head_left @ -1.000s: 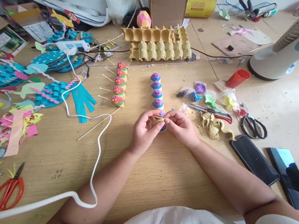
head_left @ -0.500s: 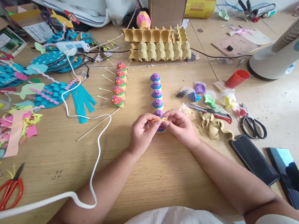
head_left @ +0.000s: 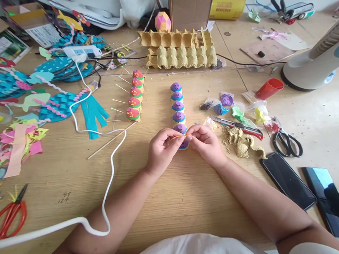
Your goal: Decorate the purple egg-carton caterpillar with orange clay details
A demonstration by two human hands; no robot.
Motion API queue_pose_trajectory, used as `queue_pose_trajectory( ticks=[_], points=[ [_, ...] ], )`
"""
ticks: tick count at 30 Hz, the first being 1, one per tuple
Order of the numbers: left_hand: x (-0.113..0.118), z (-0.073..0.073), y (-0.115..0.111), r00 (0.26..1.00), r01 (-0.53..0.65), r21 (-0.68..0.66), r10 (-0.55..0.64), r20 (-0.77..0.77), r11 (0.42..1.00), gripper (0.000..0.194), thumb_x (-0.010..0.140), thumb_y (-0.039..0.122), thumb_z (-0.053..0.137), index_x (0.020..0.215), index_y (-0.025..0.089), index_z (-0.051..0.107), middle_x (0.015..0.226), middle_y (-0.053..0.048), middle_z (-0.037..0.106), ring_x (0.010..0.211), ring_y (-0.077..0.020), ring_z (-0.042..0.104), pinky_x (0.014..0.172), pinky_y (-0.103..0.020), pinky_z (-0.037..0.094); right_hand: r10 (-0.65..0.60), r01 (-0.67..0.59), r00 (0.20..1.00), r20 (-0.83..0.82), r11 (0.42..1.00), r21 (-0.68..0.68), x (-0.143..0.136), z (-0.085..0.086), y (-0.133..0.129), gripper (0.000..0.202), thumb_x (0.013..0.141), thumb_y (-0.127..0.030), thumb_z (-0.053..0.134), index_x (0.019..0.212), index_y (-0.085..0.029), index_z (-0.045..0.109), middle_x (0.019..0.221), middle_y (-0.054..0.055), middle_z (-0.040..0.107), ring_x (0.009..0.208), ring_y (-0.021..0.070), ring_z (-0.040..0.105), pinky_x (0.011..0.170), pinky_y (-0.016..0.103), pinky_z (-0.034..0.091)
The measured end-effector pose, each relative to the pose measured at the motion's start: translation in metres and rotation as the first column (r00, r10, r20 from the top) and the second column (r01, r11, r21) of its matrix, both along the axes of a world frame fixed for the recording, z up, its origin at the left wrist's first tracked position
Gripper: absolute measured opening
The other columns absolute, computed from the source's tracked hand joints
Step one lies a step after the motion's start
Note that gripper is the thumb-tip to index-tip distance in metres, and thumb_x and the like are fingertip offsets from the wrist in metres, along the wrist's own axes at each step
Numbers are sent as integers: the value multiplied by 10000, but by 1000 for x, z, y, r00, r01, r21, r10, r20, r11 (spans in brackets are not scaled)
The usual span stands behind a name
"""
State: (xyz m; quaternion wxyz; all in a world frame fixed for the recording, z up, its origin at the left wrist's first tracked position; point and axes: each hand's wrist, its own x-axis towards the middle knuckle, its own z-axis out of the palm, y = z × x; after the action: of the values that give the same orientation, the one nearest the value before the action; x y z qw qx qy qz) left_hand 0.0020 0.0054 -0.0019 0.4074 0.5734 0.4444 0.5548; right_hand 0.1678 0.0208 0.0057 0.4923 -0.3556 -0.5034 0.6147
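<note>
A thin orange strip (head_left: 185, 136), its material too small to tell, stretches between my two hands. My left hand (head_left: 164, 146) pinches one end between thumb and fingertips, and my right hand (head_left: 204, 143) pinches the other. Both are held over the near end of an egg-carton row (head_left: 178, 106) topped with purple and blue clay, the bumps bearing small faces. My fingers partly cover its nearest bumps. To the left stands a second egg-carton row (head_left: 134, 102) in red and green with yellow-marked faces, thin sticks with pale tips poking out of its sides.
Right of my hands lie a utility knife (head_left: 237, 127), brown clay scraps (head_left: 242, 142), bagged coloured clay (head_left: 239, 114), black-handled scissors (head_left: 286, 142) and a phone (head_left: 288, 181). A white cable (head_left: 111, 169) loops across the left side. Egg cartons (head_left: 181, 56) sit at the back.
My right fingertips have shifted slightly right, and the orange strip between my hands now looks thinner and more drawn out. The rest stays in place.
</note>
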Motion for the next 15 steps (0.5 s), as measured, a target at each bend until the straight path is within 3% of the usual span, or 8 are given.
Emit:
queue_pose_trajectory(
  ticks=[6, 15],
  points=[
    [-1, -3, -1, 1000, -6, -20, 5, -25, 1000, 212, 927, 400, 731, 884, 193, 720, 863, -34, 701, 796, -152, 612, 740, -271, 481, -20, 20, 1000, 4, 1000, 7, 0, 0, 0, 393, 826, -551, 811, 832, -209, 619, 720, -31, 585, 568, 82, 450, 545, 246, 409],
    [-3, -4, -1, 999, 11, -46, -13, -42, 999, 232, 939, 424, 721, 892, 198, 746, 873, -37, 719, 804, -153, 620, 754, -274, 485, -72, 71, 994, 77, 997, 21, 2, -3, 0, 435, 860, -610, 753, 790, -206, 609, 609, -51, 502, 538, 87, 384, 512, 245, 312]
  ],
)
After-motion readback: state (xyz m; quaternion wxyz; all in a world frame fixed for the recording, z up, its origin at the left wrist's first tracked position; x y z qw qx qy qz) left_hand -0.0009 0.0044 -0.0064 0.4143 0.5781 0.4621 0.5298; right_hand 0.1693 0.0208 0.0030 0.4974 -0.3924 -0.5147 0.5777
